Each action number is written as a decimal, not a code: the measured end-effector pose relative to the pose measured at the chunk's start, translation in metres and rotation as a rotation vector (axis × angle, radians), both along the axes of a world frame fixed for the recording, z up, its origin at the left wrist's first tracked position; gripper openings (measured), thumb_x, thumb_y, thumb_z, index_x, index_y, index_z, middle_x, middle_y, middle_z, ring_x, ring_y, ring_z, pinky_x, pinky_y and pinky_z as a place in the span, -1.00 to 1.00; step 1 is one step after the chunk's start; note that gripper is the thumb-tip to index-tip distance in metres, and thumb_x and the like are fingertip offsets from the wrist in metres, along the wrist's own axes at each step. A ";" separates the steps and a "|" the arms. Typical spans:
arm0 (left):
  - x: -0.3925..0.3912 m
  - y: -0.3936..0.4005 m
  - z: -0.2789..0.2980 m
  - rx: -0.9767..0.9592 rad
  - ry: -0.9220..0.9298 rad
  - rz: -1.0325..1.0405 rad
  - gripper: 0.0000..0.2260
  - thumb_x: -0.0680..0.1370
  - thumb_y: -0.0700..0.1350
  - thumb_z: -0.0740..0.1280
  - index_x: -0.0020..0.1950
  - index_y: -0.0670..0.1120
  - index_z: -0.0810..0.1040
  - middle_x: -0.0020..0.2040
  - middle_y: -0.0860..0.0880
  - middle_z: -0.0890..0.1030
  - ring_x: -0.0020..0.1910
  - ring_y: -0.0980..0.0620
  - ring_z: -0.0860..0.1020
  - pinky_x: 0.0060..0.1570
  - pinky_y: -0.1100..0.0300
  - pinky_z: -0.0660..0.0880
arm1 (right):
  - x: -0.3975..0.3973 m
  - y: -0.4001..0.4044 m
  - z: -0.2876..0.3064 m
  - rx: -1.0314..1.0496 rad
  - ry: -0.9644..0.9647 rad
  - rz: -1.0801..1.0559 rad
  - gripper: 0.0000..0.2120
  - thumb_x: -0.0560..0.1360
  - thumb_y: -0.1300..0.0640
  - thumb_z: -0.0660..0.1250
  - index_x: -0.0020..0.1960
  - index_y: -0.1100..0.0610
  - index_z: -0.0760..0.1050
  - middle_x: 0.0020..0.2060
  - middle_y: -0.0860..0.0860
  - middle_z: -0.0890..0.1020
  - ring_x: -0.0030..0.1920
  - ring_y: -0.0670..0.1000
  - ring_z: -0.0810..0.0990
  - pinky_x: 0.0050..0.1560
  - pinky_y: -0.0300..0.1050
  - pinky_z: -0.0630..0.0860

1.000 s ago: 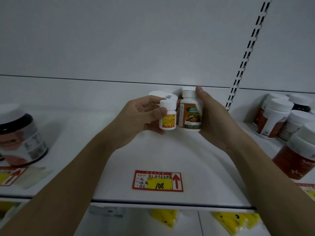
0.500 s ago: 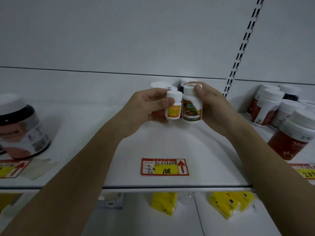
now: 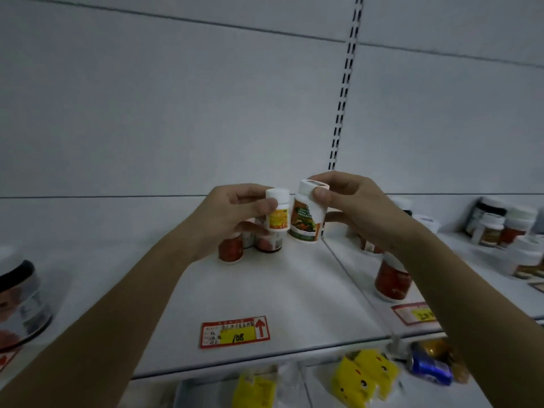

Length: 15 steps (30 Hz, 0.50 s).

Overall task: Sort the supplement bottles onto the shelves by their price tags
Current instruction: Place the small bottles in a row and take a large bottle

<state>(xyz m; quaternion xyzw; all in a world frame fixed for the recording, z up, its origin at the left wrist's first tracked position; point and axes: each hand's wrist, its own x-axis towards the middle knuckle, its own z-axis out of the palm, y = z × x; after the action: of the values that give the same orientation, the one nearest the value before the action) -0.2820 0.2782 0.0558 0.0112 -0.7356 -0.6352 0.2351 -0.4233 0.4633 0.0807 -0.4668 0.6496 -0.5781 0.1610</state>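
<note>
- Fingers of the left hand point(image 3: 232, 210) are curled round a small yellow-labelled bottle point(image 3: 277, 209); the right hand point(image 3: 357, 207) pinches a taller orange-and-green bottle point(image 3: 307, 214) at its cap, tilted. Both are held in the air above the shelf point(image 3: 294, 290), side by side.
- A slip is judged likeliest at the right grip: a tilted bottle held only near the cap could swing free.
- Directly below, toward 6 o'clock of the left hand, a cluster of red-labelled bottles point(image 3: 250, 244) stands; it could be toppled by a dropped bottle.
- Misplacement is possible: the 108 price tag point(image 3: 235, 332) lies at 6 o'clock, a second tag point(image 3: 413, 313) at 4 o'clock, partly hidden.
</note>
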 end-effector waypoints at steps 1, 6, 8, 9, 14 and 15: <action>-0.004 0.010 0.010 -0.033 0.002 -0.009 -0.69 0.39 -0.09 0.41 0.11 -0.15 0.63 -0.05 -0.10 0.71 -0.09 -0.05 0.68 -0.14 0.11 0.65 | -0.002 0.014 0.009 -0.003 0.028 -0.022 -0.70 0.39 0.01 0.39 0.08 0.08 0.62 0.00 0.02 0.71 -0.02 -0.03 0.71 -0.13 -0.25 0.61; -0.033 0.077 0.046 -0.195 0.003 -0.028 -0.79 0.50 -0.19 0.40 0.13 -0.16 0.62 -0.08 -0.09 0.72 -0.09 -0.06 0.69 -0.12 0.11 0.63 | -0.027 0.099 0.037 0.022 0.121 -0.135 -0.79 0.52 0.06 0.37 0.13 0.06 0.62 0.01 -0.02 0.71 0.00 -0.03 0.71 -0.08 -0.19 0.63; -0.047 0.113 0.053 -0.208 0.016 -0.020 -0.78 0.51 -0.20 0.40 0.14 -0.19 0.61 -0.06 -0.13 0.71 -0.08 -0.10 0.68 -0.08 0.05 0.64 | -0.039 0.140 0.044 0.020 0.138 -0.162 -0.78 0.52 0.06 0.37 0.13 0.07 0.62 0.01 0.00 0.71 0.00 -0.02 0.71 -0.07 -0.17 0.63; -0.054 0.132 0.056 -0.207 0.022 -0.017 -0.79 0.51 -0.20 0.41 0.13 -0.19 0.61 -0.06 -0.14 0.72 -0.09 -0.09 0.68 -0.07 0.03 0.64 | -0.045 0.162 0.048 0.008 0.141 -0.175 -0.80 0.52 0.07 0.37 0.12 0.08 0.62 0.01 0.01 0.71 -0.01 -0.03 0.71 -0.09 -0.20 0.63; -0.103 0.233 0.069 -0.278 0.020 -0.022 -0.79 0.48 -0.21 0.45 0.11 -0.18 0.63 -0.04 -0.14 0.71 -0.06 -0.05 0.69 -0.08 0.12 0.63 | -0.076 0.272 0.062 -0.013 0.184 -0.296 -0.86 0.55 0.09 0.36 0.09 0.05 0.62 -0.01 -0.02 0.69 -0.07 -0.15 0.69 -0.21 -0.32 0.59; -0.114 0.253 0.070 -0.275 0.023 -0.025 -0.79 0.48 -0.22 0.46 0.10 -0.19 0.63 -0.04 -0.15 0.71 -0.07 -0.04 0.69 -0.09 0.15 0.63 | -0.084 0.292 0.063 -0.002 0.193 -0.325 -0.87 0.55 0.08 0.36 0.08 0.02 0.62 -0.01 -0.04 0.69 -0.08 -0.16 0.69 -0.21 -0.32 0.59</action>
<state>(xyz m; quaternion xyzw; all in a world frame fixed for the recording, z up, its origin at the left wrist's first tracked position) -0.3957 0.5315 0.1259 -0.0376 -0.8131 -0.5314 0.2349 -0.5072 0.7557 0.1442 -0.4092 0.7282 -0.5498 0.0021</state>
